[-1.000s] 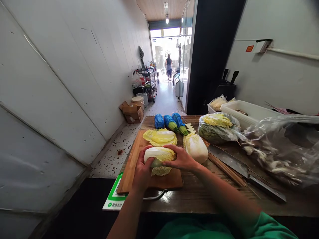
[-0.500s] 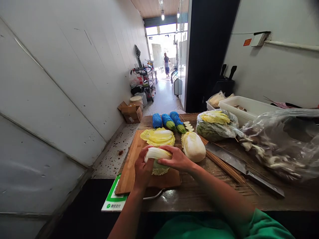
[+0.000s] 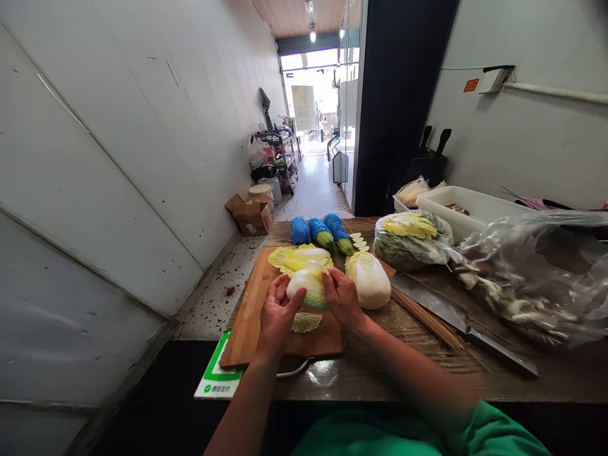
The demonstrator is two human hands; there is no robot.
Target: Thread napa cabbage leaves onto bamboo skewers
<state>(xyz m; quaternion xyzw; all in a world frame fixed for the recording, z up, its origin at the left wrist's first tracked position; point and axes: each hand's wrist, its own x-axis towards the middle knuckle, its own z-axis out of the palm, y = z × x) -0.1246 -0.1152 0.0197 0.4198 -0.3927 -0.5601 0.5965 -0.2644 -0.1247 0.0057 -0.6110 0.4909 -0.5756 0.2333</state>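
Both of my hands hold a pale napa cabbage leaf (image 3: 308, 288) just above the wooden cutting board (image 3: 247, 323). My left hand (image 3: 278, 310) grips its left side, thumb in front. My right hand (image 3: 342, 297) pinches the leaf's right edge. Behind the held leaf, flat yellow cabbage leaves (image 3: 297, 258) lie on the board, and the frilly edge of another leaf (image 3: 306, 323) shows below it. A whole napa cabbage head (image 3: 369, 282) rests on the table right beside my right hand.
A large cleaver (image 3: 446, 307) lies across a bundle of thin wooden skewers (image 3: 422, 313) on the right. Zucchini in blue foam nets (image 3: 323, 234) sit at the back. Farther right are a bag topped with yellow leaves (image 3: 413, 234), a white bin (image 3: 468, 212) and a plastic bag of mushrooms (image 3: 527, 285).
The held leaf has turned, its broad face now showing instead of its curled side. My right hand has shifted to the leaf's right edge. The distant person in the doorway has gone from sight.
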